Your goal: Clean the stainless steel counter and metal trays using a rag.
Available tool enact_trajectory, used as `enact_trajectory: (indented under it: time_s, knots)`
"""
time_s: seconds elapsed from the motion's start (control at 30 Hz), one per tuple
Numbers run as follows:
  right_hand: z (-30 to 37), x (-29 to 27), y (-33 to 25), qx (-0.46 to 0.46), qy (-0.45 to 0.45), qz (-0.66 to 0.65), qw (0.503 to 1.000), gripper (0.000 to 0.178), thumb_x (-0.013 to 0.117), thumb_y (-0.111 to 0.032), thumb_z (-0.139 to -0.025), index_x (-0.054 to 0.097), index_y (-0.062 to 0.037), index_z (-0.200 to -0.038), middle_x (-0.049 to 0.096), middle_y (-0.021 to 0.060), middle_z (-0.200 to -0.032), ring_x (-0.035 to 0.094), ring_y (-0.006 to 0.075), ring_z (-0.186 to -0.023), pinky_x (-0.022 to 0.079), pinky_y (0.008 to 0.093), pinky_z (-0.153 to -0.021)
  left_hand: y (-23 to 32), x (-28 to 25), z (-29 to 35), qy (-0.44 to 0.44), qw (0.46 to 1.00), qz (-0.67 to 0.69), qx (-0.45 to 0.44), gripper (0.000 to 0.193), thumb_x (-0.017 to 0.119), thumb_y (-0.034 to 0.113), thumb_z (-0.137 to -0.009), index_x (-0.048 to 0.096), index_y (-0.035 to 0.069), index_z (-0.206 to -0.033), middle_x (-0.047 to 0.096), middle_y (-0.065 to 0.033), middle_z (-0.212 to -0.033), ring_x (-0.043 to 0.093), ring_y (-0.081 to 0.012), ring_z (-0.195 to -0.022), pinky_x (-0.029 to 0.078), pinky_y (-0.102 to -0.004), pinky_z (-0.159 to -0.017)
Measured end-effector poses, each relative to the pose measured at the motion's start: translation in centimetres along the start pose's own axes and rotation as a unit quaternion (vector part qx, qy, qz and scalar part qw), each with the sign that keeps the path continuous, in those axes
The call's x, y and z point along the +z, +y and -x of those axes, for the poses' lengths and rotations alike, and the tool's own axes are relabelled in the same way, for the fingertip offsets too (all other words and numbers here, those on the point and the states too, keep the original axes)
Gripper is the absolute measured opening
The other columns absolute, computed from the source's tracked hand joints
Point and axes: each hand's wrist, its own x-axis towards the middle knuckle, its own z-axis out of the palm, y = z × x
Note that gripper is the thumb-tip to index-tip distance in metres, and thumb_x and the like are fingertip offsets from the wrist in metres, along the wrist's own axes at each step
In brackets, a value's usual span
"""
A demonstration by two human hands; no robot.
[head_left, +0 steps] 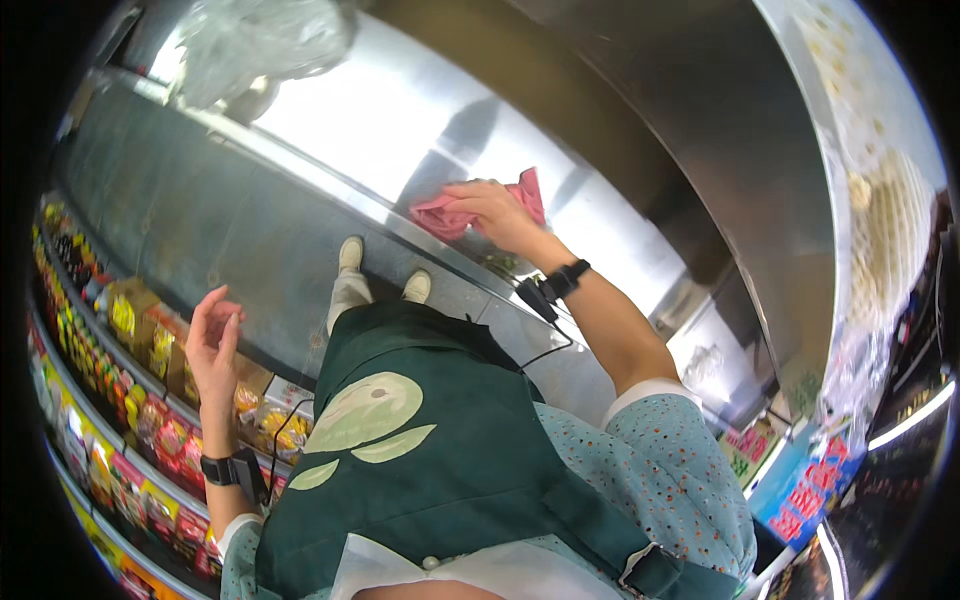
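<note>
My right hand [497,214] presses a crumpled pink cloth [442,218] against a shiny metal counter [335,125], near its front edge. The cloth bunches out on both sides of my fingers, which are closed over it. Off to the left, my left hand [212,335] hangs in the air above the aisle floor, beside the stocked shelves. Its fingers are loosely bent and apart, with nothing in them.
Clear plastic bags [262,45] lie at the counter's far left end. Shelves of packaged goods [165,440] line the left side. A large metal panel [715,130] rises at the right, next to white netted goods [885,235] in plastic. Tiled floor [200,215] runs between.
</note>
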Motion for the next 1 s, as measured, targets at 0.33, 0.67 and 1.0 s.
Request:
enact_trajectory:
  time_s: [0.33,0.67,1.0]
  knots:
    - [23.5,-19.1,5.2,0.501,0.351,0.038,0.79,0.047,0.055,0.008,-0.077,0.058,-0.0047,-0.122,0.057,0.0102,-0.121,0.053,0.0217,-0.117,0.041,0.0304,-0.1,0.7,2.0,-2.9,-0.092,0.995,-0.02,0.013,0.036,0.055,-0.001,-0.09,0.053,0.006,-0.125,0.06,-0.0013,-0.096,0.057,-0.0078,-0.087,0.045,-0.021,-0.072]
    - [11.7,-1.5,-4.3,0.241,0.165,0.056,0.955,0.049,0.048,0.015,-0.062,0.069,-0.0086,-0.099,0.059,0.0141,-0.107,0.052,0.0329,-0.104,0.045,0.0404,-0.092,3.1,3.8,-3.5,-0.152,0.987,-0.039,0.044,0.036,0.055,-0.001,-0.089,0.053,0.004,-0.125,0.06,-0.0012,-0.096,0.057,-0.0076,-0.084,0.045,-0.0208,-0.071]
    - [32.9,-18.5,3.2,0.506,0.272,0.307,0.758,0.04,0.061,-0.005,-0.073,0.057,-0.005,-0.113,0.054,0.0146,-0.115,0.058,0.0325,-0.103,0.047,0.0412,-0.092,3.0,3.8,-3.8,-0.171,0.983,-0.034,0.061,0.031,0.054,0.0,-0.091,0.054,0.002,-0.122,0.06,-0.0014,-0.094,0.056,-0.0081,-0.083,0.043,-0.021,-0.071]
